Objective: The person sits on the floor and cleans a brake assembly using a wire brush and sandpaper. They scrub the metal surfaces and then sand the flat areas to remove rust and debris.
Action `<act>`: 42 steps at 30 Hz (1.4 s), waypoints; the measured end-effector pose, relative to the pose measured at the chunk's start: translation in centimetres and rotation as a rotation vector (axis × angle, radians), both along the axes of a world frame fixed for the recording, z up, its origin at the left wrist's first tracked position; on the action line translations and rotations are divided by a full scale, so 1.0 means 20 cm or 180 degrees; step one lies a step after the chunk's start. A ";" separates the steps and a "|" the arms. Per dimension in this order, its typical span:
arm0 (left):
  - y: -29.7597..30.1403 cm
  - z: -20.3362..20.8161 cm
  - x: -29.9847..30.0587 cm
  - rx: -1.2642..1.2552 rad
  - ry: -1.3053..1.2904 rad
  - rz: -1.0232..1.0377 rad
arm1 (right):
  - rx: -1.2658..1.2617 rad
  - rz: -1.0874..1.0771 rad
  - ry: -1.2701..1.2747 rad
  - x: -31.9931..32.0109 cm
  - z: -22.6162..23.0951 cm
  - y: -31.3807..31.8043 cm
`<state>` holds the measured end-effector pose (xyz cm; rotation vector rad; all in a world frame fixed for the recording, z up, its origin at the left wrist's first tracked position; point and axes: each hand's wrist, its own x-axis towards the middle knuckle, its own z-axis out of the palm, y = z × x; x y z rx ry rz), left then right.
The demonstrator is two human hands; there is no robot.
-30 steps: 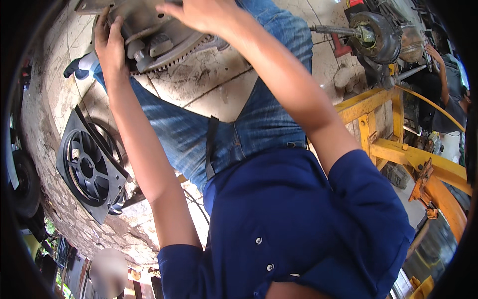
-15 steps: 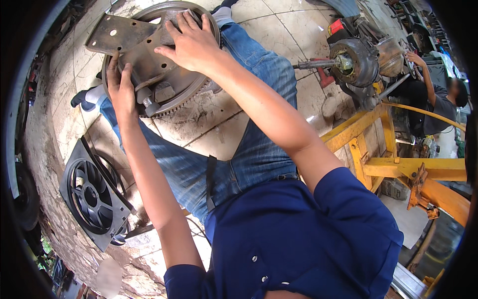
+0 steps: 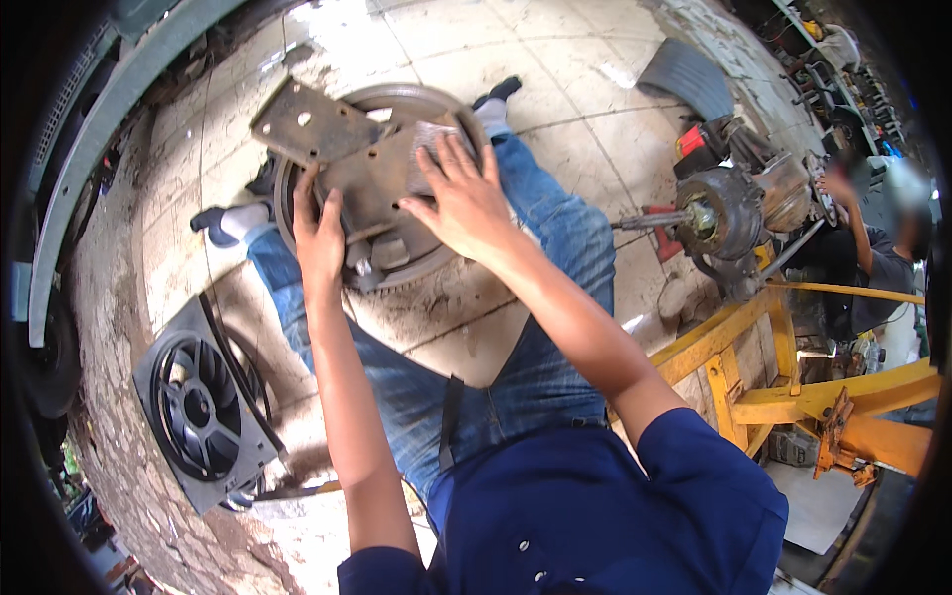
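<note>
On the metal plate (image 3: 369, 177), the right hand's (image 3: 466, 206) spread fingers (image 3: 460, 156) half-hide a pad (image 3: 430, 135); the left hand's (image 3: 319, 246) grip is unclear.

- A black fan (image 3: 201, 407) is resting over there, left.
- A yellow frame (image 3: 843, 396) is standing on the right.
- A greasy drum (image 3: 746, 205) is sitting near it.
- A curved grey panel (image 3: 686, 79) is lying beyond.

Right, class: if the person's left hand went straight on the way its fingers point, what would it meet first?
The left hand would probably meet the metal plate, whose holed end lies just ahead of the fingers. They may be touching it; depth is unclear here.
</note>
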<state>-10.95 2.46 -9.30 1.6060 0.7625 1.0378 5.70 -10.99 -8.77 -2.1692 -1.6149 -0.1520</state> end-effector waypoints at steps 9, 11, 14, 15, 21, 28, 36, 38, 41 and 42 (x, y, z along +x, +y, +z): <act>-0.03 0.03 0.05 -0.0136 -0.0143 -0.0008 | -0.0165 -0.0106 0.0048 -0.02 0.06 -0.04; -0.05 0.05 0.07 -0.0199 -0.0163 -0.0042 | -0.0152 -0.0026 0.0061 -0.06 0.05 -0.18; -0.07 0.07 0.04 -0.0244 -0.0053 0.0043 | -0.0203 0.0067 0.0065 -0.09 0.05 -0.24; -0.07 0.07 0.03 -0.0245 -0.0021 0.0082 | -0.0244 0.0050 0.0053 -0.09 0.06 -0.22; -0.07 0.09 0.06 -0.0282 -0.0046 -0.0044 | -0.0266 -0.0169 -0.0007 0.05 0.09 0.11; -0.06 0.08 0.03 -0.0322 0.0032 0.0009 | -0.0209 -0.0123 0.0110 -0.05 0.08 -0.05; -0.07 0.07 0.03 -0.0264 -0.0085 -0.0021 | -0.0136 -0.0040 -0.0096 -0.05 0.07 -0.11; -0.07 0.06 0.05 -0.0172 -0.0169 -0.0005 | -0.0088 -0.0099 -0.0087 0.00 0.07 0.02; -0.05 0.05 0.06 -0.0252 -0.0251 -0.0065 | -0.0333 -0.0228 0.0059 0.04 0.11 0.15; -0.04 0.05 0.06 -0.0225 -0.0237 -0.0059 | -0.0259 -0.0198 0.0042 0.04 0.11 0.14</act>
